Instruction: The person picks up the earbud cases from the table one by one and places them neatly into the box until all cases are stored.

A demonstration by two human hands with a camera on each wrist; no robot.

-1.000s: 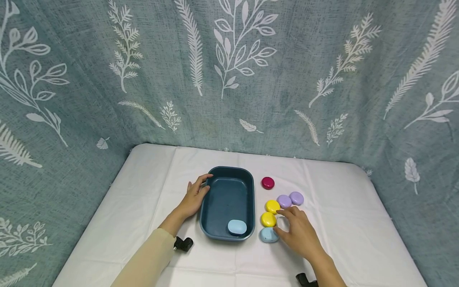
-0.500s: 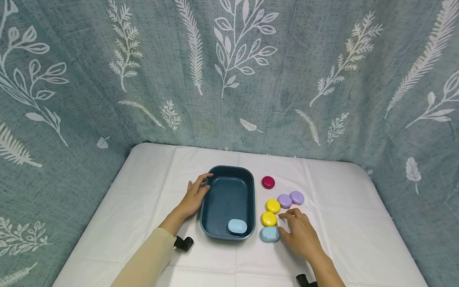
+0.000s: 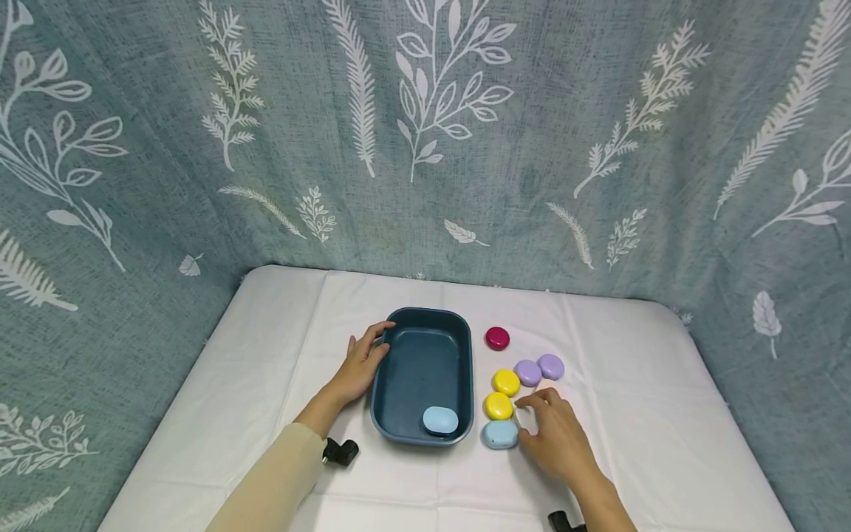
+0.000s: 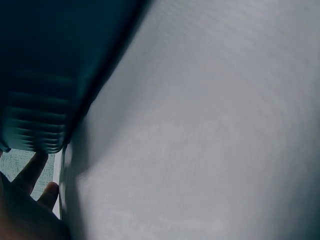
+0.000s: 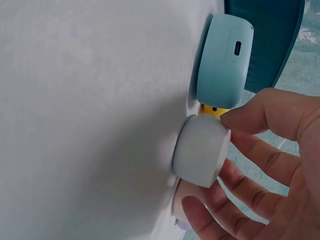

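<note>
My left hand (image 3: 359, 369) rests at the left side of a dark blue rectangular basin (image 3: 425, 362), its thumb and index finger at the rim; in the left wrist view its fingers (image 4: 34, 175) stretch along the end wall. A light blue rounded case (image 3: 440, 420) lies in the basin's near right corner. Right of the basin, my right hand (image 3: 555, 436) has its thumb and fingers around a small white case (image 5: 200, 152) standing on the cloth. Beside that sits a light blue case (image 5: 220, 60) with a charging port. The white case hardly shows against the cloth in the head view.
Two yellow round cases (image 3: 499, 406), two purple ones (image 3: 528, 373) and a dark red one (image 3: 497, 338) lie right of the basin. A pale pinkish case (image 5: 186, 197) is partly hidden behind my right fingers. Patterned curtains (image 3: 425, 222) surround the white-covered table (image 3: 665, 414).
My right hand has shifted slightly right and nearer me, its thumb and index drawing closer together, uncovering more of the yellow and light blue cases. The left hand and basin stay put.
</note>
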